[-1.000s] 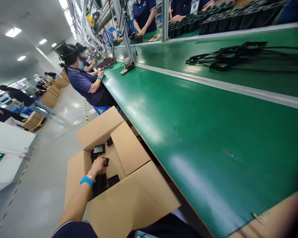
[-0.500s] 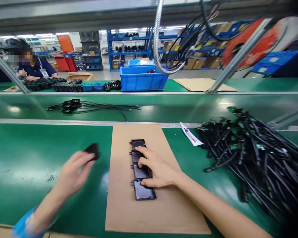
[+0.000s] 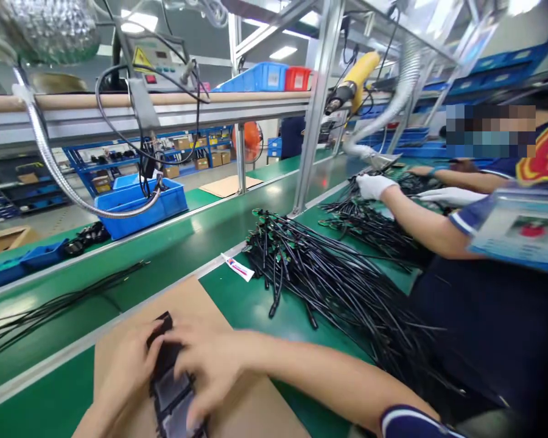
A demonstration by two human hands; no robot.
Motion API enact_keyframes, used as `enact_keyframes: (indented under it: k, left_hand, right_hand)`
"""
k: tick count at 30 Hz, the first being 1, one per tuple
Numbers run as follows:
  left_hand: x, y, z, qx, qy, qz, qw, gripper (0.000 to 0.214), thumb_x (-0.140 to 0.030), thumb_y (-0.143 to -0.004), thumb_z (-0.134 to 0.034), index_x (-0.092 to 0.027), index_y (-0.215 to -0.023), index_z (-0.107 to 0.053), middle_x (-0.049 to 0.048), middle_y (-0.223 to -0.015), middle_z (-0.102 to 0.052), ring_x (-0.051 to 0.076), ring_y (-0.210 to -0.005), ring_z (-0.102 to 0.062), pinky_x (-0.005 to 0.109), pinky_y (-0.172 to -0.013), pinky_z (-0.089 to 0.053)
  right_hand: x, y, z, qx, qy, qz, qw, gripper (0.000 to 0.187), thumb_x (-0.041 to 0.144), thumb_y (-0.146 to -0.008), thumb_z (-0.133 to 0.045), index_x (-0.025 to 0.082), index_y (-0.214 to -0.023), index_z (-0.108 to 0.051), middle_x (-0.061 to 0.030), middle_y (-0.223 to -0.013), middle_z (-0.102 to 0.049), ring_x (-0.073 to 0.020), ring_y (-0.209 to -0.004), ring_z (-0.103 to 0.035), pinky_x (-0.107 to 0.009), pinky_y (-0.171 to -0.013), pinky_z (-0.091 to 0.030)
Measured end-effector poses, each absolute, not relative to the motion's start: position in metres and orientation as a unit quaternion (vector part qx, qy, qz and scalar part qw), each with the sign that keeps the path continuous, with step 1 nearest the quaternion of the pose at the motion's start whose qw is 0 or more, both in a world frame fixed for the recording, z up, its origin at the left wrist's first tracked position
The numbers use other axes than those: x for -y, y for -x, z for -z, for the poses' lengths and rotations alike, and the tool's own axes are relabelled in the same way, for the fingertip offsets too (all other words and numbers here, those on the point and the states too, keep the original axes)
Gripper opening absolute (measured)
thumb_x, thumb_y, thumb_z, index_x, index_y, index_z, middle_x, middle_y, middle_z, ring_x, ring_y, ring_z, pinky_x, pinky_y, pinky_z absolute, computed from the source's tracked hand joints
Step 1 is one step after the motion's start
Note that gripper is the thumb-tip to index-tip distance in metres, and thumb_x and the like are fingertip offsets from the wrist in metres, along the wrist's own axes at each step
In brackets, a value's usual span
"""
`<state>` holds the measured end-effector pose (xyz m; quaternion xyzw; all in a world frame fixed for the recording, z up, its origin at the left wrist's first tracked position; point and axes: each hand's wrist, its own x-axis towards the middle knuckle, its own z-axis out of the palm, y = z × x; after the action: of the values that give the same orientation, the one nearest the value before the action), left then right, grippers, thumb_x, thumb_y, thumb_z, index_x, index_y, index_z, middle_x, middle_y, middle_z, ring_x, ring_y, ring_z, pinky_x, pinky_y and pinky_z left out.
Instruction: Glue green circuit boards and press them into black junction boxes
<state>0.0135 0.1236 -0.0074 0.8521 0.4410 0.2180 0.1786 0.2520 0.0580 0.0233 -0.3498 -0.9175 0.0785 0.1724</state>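
Factory workshop: long green workbench [image 3: 244, 311], cable heap [image 3: 333, 292] at 4 o'clock, yellow tool [image 3: 361, 70] hung at 1, gloved, badged co-worker [image 3: 442, 228] at 3, stocked shelving [image 3: 98, 167] at 10.

Cases [image 3: 172, 392], black plastic, smooth, near left; sheet [image 3: 256, 406], matt brown cardboard; table [image 3: 251, 310], glossy green; hose [image 3: 49, 163], ribbed silvery metal, far left; bin [image 3: 170, 203], smooth blue plastic

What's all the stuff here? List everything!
Cases: several, black, lower middle
Cardboard: two sheets, brown, beneath cases and farther back
Cables: many, black, piled mid-right
Tube: one, white, left of cables
Bench: one, green, beneath cables
Bins: several blue, one red, behind
Tool: one, yellow, upper right
Fan: one, orange, background
Co-workers: at least one, navy clothes, right
Left hand: one, bare, at cases
Right hand: one, bare, over cases
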Motion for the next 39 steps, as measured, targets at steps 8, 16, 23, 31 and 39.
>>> enact_keyframes:
  k: [8,16,23,31,39]
  left_hand:
    - [-0.107,0.006,-0.037,-0.517,-0.818,-0.179,0.177,0.032,-0.055,-0.082,-0.049,-0.032,-0.093,-0.068,0.0023,-0.107,-0.069,0.026,-0.08,-0.066,0.036,-0.068,-0.055]
    - [-0.101,-0.111,-0.105,-0.297,-0.852,-0.311,0.301,0.04,-0.04,-0.083,-0.059,-0.022,-0.119,-0.057,0.01,-0.116,-0.062,0.025,-0.102,-0.061,0.038,-0.086,-0.051]
    - [-0.066,-0.154,-0.151,-0.027,-0.845,-0.298,0.443,0.058,-0.022,-0.084,-0.063,-0.026,-0.139,-0.043,0.0092,-0.139,-0.048,0.029,-0.126,-0.046,0.04,-0.103,-0.042]
    - [-0.048,-0.122,-0.14,-0.017,-0.796,-0.399,0.455,0.033,-0.042,-0.092,-0.052,-0.021,-0.111,-0.069,0.0109,-0.117,-0.065,0.028,-0.108,-0.06,0.039,-0.091,-0.051]
    - [-0.037,-0.103,-0.143,-0.028,-0.775,-0.488,0.401,0.025,-0.031,-0.093,-0.053,-0.026,-0.111,-0.07,0.0066,-0.118,-0.065,0.025,-0.111,-0.059,0.036,-0.093,-0.05]
  right_hand:
    - [-0.107,-0.463,-0.121,0.539,0.792,0.062,0.279,0.034,0.035,-0.092,-0.054,0.016,-0.12,-0.054,-0.0094,-0.121,-0.055,-0.0213,-0.103,-0.057,-0.043,-0.087,-0.05]
    - [-0.03,-0.4,-0.14,0.551,0.741,0.182,0.339,0.032,0.045,-0.088,-0.052,0.017,-0.103,-0.053,-0.0106,-0.101,-0.059,-0.0221,-0.098,-0.056,-0.036,-0.089,-0.046]
    - [0.017,-0.322,-0.121,0.776,0.428,0.22,0.408,0.024,0.03,-0.076,-0.063,0.021,-0.095,-0.052,-0.0107,-0.117,-0.052,-0.026,-0.113,-0.046,-0.044,-0.098,-0.039]
    - [0.042,-0.368,-0.118,0.76,0.475,-0.074,0.437,0.1,0.069,-0.07,-0.062,0.014,-0.144,-0.02,-0.0208,-0.139,-0.038,-0.032,-0.13,-0.037,-0.049,-0.105,-0.033]
    - [0.067,-0.346,-0.063,0.674,0.654,-0.132,0.317,0.099,0.034,-0.069,-0.069,0.015,-0.149,-0.014,-0.0188,-0.125,-0.056,-0.0309,-0.099,-0.064,-0.04,-0.079,-0.05]
